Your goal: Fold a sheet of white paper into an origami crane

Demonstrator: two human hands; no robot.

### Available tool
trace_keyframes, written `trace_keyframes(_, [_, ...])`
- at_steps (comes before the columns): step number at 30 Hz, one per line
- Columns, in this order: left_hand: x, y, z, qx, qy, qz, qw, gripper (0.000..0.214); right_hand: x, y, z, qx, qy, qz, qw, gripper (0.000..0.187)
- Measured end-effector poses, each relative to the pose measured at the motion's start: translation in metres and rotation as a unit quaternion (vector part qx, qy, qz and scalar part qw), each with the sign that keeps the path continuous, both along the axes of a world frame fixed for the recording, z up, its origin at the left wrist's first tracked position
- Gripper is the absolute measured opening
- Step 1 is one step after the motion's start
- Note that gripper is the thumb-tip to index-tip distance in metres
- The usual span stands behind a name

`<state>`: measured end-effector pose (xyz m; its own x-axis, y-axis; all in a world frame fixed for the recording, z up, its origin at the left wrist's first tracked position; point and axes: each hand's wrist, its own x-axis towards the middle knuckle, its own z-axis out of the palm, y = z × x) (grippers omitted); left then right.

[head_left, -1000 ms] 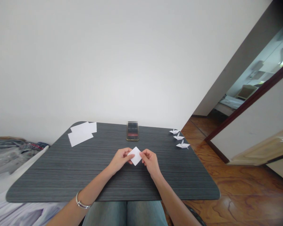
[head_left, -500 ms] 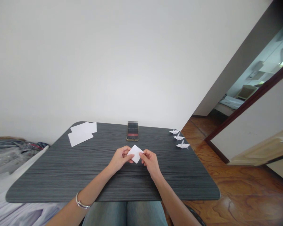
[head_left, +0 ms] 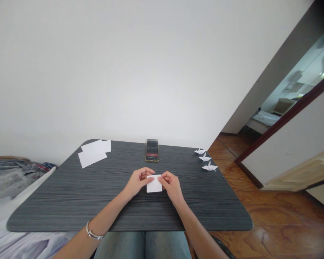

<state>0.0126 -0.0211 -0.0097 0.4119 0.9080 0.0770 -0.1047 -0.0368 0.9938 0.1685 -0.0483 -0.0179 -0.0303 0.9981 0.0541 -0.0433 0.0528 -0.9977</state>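
A small white folded paper square (head_left: 154, 185) is held between my two hands, above the front middle of the dark table (head_left: 97, 201). My left hand (head_left: 139, 181) pinches its upper left part, thumb on top and fingers curled behind. At the upper right corner, my right hand (head_left: 171, 184) grips it between thumb and fingers. The square's sides now run roughly level and upright as I see it. Its underside is hidden.
Beyond my hands a phone (head_left: 152, 153) stands near the wall, its screen partly blurred. Several white paper sheets (head_left: 93, 157) overlap at the back left. Three folded paper cranes (head_left: 209, 167) line the right edge. A bed with clothes (head_left: 16, 183) adjoins the table's left side.
The paper square has turned from a diamond position to sides level, and sits slightly lower. Both hands have shifted their hold to its upper corners.
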Motion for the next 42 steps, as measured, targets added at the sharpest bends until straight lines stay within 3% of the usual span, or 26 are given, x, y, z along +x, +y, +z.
trace_keyframes(8, [-0.0006,-0.0001,0.003,0.013,-0.031,0.071,0.997,0.024,-0.0027,-0.002,0.0018,0.011,0.002,0.019,1.0,0.028])
trace_keyframes(12, [-0.0002,-0.0007,0.0047,-0.003,-0.052,0.074,0.996,0.023,-0.0028,-0.0028,0.0035,0.043,0.012,-0.03,0.999,0.019])
trace_keyframes(17, [0.0003,-0.0017,0.0051,-0.009,-0.055,0.054,0.997,0.022,-0.0023,-0.0041,0.006,0.074,0.017,-0.06,0.995,0.013])
trace_keyframes(27, [0.0013,-0.0037,0.0043,-0.023,-0.025,-0.046,0.998,0.033,-0.0022,-0.0058,0.0062,0.07,0.008,-0.032,0.997,0.011])
trace_keyframes(36, [0.0024,-0.0075,0.0083,0.038,0.023,0.006,0.999,0.022,-0.0022,-0.0038,0.005,0.047,0.009,0.0,0.999,0.01])
trace_keyframes(42, [0.0012,-0.0073,0.0025,0.035,0.032,-0.003,0.999,0.022,-0.0006,-0.0002,-0.0004,0.008,0.032,0.018,0.999,0.012])
